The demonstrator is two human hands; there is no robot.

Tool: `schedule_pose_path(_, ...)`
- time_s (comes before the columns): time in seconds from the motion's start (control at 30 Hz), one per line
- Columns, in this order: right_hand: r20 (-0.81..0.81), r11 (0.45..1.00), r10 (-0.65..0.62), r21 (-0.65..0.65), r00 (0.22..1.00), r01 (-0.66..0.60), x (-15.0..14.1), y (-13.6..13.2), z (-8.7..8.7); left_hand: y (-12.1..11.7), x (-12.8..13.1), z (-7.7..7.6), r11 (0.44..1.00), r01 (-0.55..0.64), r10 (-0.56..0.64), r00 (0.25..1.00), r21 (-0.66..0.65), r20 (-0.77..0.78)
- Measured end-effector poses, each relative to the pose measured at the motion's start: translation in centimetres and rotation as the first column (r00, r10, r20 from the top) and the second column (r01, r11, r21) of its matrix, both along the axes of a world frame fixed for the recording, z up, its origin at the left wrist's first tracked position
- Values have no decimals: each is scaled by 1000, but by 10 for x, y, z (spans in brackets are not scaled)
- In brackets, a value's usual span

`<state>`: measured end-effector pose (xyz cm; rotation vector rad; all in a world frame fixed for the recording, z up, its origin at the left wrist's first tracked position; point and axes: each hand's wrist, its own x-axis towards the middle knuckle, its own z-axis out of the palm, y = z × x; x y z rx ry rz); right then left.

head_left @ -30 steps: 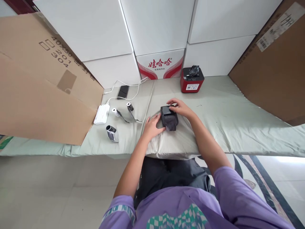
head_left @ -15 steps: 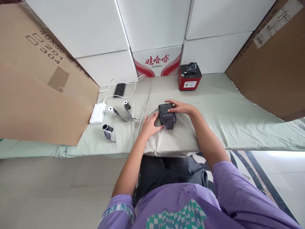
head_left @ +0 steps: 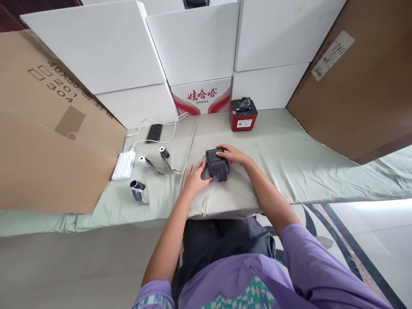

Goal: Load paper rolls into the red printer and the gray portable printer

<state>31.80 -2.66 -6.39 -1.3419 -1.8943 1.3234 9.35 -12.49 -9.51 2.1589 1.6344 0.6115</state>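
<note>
A small black printer [head_left: 213, 155] sits on the pale cloth in front of me, with a dark strip of paper [head_left: 220, 171] hanging out of its near side. My right hand [head_left: 232, 154] grips its right side, thumb on the top and fingers around the far edge. Beside its left side lies my left hand [head_left: 195, 179], fingers spread, with the thumb reaching to the near left corner by the strip. Left of my hands are two small paper rolls, a black-faced roll [head_left: 164, 152] and a white-ended roll [head_left: 143, 161], both trailing dark strips. Nearer stands a larger dark-printed roll [head_left: 138, 192].
A white power bank [head_left: 124, 165] with a white cable and a black phone-like slab [head_left: 153, 133] lie at the left. A red and black box-shaped device [head_left: 243, 115] stands at the back. White cartons [head_left: 199, 47] and brown cardboard boxes [head_left: 41, 150] wall the cloth-covered surface [head_left: 277, 128].
The view has tilted, so everything sits lower and further left. My right fingers have drawn in slightly around the printer's far edge. My left hand has barely moved.
</note>
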Motion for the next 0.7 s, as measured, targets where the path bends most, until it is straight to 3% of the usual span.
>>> schedule_pose_path(0.1,-12,997,-47,57,999,48,-2,-5,4,0,2,1,1000,6,-5,1000,-7,13)
schedule_pose_path(0.23,-78,961,-120,241,990,135,13,-14,15,5,18,12,998,59,-60,996,12,67)
schedule_pose_path(0.43,-62,935,-290,196,955,296,91,-19,30,33,94,35,979,196,-190,976,-53,102)
schedule_pose_path(0.6,-49,915,-357,184,933,360,154,-11,17,43,166,27,969,232,-222,968,-87,113)
schedule_pose_path(0.7,-37,923,-331,198,943,331,172,-9,5,38,181,16,970,225,-217,972,-91,91)
